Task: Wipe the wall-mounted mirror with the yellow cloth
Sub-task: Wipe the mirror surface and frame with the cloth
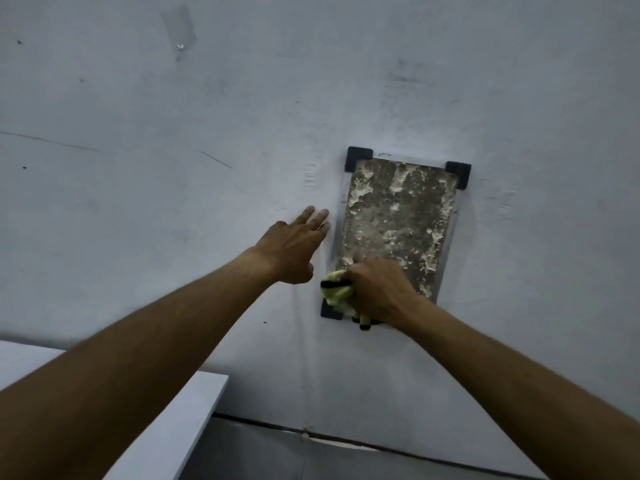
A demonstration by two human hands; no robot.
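Mirror (394,223) glass hangs on the pale wall (173,202), right of centre, pinned by black corner brackets (358,158), and its face is mottled all over with pale crusted patches. I have the yellow cloth (337,292) bunched in my right hand (379,292), fingers closed around it and pressed onto the lower left corner of the glass, where it covers part of the bottom bracket. My left hand (294,249) lies open and flat on the wall just beside the mirror's left edge, bracing.

As I judge it, wiping has barely begun; nearly the whole pane looks dirty. To do this well I would spread the cloth flatter under the palm, press firmly, and work in overlapping strokes from the bottom corner up and across, refolding when it loads up. The crust may need repeated passes.

The brackets stand proud at the corners, so I would ease off there or the cloth could snag. Bare wall surrounds the mirror on every side, giving free sweep. A white desk (194,403) edge sits low and left, near my left forearm, well apart from the mirror.
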